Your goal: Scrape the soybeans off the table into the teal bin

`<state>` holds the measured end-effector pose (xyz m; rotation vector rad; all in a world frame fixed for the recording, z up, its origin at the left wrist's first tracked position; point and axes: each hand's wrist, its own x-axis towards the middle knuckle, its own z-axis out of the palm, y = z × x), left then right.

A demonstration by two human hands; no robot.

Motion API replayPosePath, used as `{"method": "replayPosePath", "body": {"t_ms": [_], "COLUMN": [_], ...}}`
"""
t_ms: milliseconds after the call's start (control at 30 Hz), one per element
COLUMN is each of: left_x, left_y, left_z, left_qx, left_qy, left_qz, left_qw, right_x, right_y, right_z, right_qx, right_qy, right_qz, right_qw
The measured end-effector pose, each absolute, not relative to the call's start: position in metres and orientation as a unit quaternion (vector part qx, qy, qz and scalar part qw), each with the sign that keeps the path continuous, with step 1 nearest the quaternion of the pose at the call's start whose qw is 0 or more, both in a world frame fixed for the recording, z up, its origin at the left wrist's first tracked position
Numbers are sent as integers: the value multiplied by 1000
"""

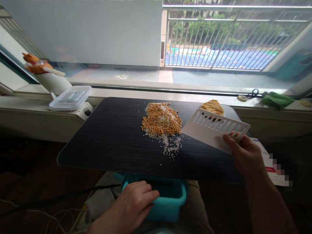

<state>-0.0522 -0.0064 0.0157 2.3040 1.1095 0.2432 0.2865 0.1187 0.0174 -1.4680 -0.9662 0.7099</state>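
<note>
On the black tabletop (104, 136) lies a heap of soybeans (156, 113) mixed with white rice, and loose rice grains (172, 149) are strewn in front of it. My right hand (246, 156) grips a white slotted plastic scraper (207, 135) by its slotted edge; the scraper's pointed left corner is close to the heap's right side. Below the table's front edge, a teal plastic bin (168, 208) rests at my lap. My left hand (136, 198) is closed over the bin's near rim, fingertips inside. The bin's contents are too dark to make out.
A tan folded cloth (212, 106) lies behind the scraper. At the table's right edge is a white flat object (273, 162), partly pixelated. A clear plastic lid (71, 97) sits at left; a green cloth (278, 100) lies on the windowsill. Cables (56, 214) hang lower left.
</note>
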Motion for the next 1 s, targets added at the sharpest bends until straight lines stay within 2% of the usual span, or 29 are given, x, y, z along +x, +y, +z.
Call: {"method": "replayPosePath", "body": {"t_ms": [167, 533, 767, 1000], "left_x": [-29, -19, -15, -15], "left_y": [5, 12, 15, 15], "left_z": [15, 20, 21, 19], "left_qx": [867, 863, 865, 871], "left_qy": [392, 399, 392, 386], "left_qz": [89, 62, 70, 76], "left_qw": [295, 304, 305, 295], "right_x": [306, 305, 301, 309], "right_y": [137, 142, 147, 152], "right_z": [12, 5, 7, 4], "right_qx": [-625, -581, -599, -593], "right_qy": [-433, -433, -404, -424], "right_qz": [329, 396, 354, 380], "right_qw": [560, 565, 594, 570]}}
